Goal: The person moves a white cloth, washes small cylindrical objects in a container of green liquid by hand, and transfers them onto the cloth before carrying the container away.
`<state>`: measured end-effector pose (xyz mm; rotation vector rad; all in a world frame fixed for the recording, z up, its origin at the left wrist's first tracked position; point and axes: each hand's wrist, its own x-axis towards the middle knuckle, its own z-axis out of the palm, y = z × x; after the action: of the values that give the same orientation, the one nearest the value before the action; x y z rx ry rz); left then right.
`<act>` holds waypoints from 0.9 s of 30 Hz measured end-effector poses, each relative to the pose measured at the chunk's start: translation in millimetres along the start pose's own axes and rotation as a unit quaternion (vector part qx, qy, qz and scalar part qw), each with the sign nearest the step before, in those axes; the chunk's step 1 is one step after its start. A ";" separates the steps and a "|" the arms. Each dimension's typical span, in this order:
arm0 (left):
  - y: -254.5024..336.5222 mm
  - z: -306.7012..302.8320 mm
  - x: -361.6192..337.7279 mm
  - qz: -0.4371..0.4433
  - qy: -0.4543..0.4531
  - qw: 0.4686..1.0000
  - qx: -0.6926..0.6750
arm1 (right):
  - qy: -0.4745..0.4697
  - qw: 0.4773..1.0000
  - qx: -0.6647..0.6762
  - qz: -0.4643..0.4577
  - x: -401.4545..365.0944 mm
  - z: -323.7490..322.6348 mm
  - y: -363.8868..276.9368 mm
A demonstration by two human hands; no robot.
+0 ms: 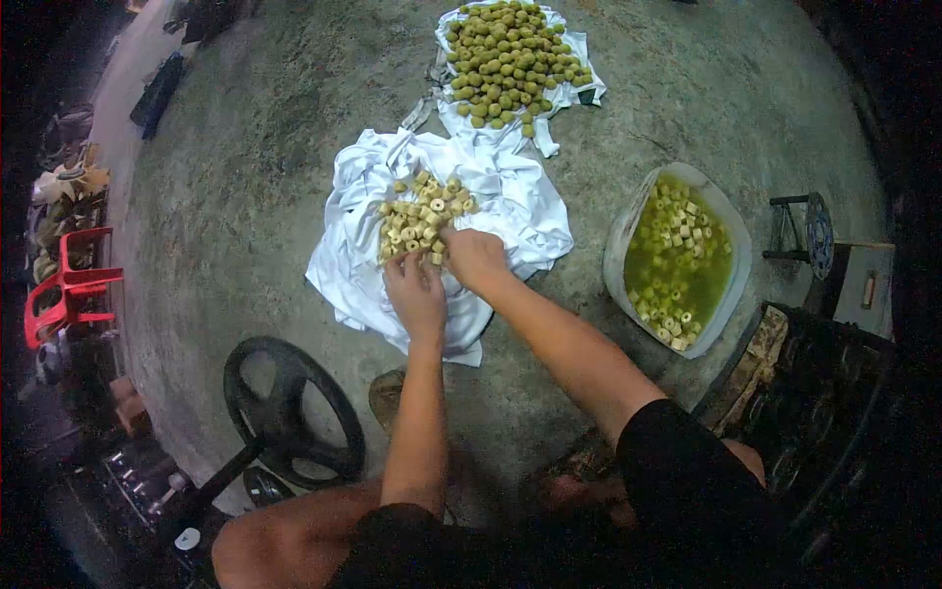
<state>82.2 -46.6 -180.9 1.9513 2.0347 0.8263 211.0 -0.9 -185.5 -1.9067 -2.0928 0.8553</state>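
A heap of pale yellow, short, round pieces (417, 218), several with a hole through the middle, lies on a crumpled white cloth (525, 201) on the floor. At the near edge of the heap is my left hand (415, 294), its fingers a little apart and touching the pieces. My right hand (476, 259) is beside it on the right, fingers curled in against the heap; their tips are hidden, so what they hold cannot be made out. To the right, a whitish plastic tub (738, 231) holds similar pieces in yellow-green liquid.
Many round green-brown fruits (510, 64) lie on another white cloth farther back. A black steering wheel (294, 412) stands near my left knee. At the left is a red plastic chair (74, 285); at the right a small round stool (817, 236) and a dark crate (814, 393).
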 end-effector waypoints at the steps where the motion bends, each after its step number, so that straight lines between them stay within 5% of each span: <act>1: 1.3 0.9 1.4 -0.019 0.008 0.999 -0.031 | 0.018 1.000 -0.016 -0.017 3.0 11.1 1.0; 6: 9.9 6.3 16.1 -0.064 0.068 0.984 -0.149 | 0.086 0.994 -0.018 -0.060 4.2 7.0 0.0; 8: 22.3 3.0 27.4 -0.120 0.097 0.969 -0.191 | 0.046 0.998 -0.008 -0.030 2.4 -0.1 -4.6; 12: 40.1 -1.8 67.8 -0.061 0.139 0.976 -0.157 | 0.112 0.993 0.036 -0.011 -10.5 -4.8 -6.9; 16: 55.6 16.5 112.3 0.128 -0.047 0.990 -0.044 | 0.115 0.974 0.193 0.025 -33.1 -13.0 4.3; 19: 36.5 28.9 117.6 0.080 -0.304 0.942 0.118 | 0.051 0.946 0.316 0.057 -54.9 -34.5 19.0; 20: 51.7 15.6 123.4 0.107 -0.302 0.929 0.187 | 0.026 0.933 0.352 0.071 -61.1 -42.9 21.7; 23: 71.9 -3.4 131.1 0.091 -0.140 0.985 0.049 | -0.025 0.847 0.515 0.128 -66.7 -52.6 34.3; 24: 86.5 -8.7 140.4 0.004 -0.174 0.984 0.041 | -0.049 0.817 0.556 0.144 -73.0 -88.9 30.9; 25: 99.5 -17.1 144.1 0.010 -0.157 0.987 0.038 | -0.072 0.785 0.594 0.158 -78.1 -115.8 31.4; 26: 114.9 -26.2 146.9 0.020 -0.137 0.990 0.027 | -0.085 0.777 0.607 0.146 -84.3 -135.9 32.0; 27: 134.4 -31.5 151.8 0.035 -0.117 0.993 0.008 | -0.065 0.825 0.546 0.131 -88.3 -154.2 32.6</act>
<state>164.8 88.3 -50.2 2.0311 1.8533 0.5665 329.7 -40.7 -55.4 -1.4390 -0.8994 1.7564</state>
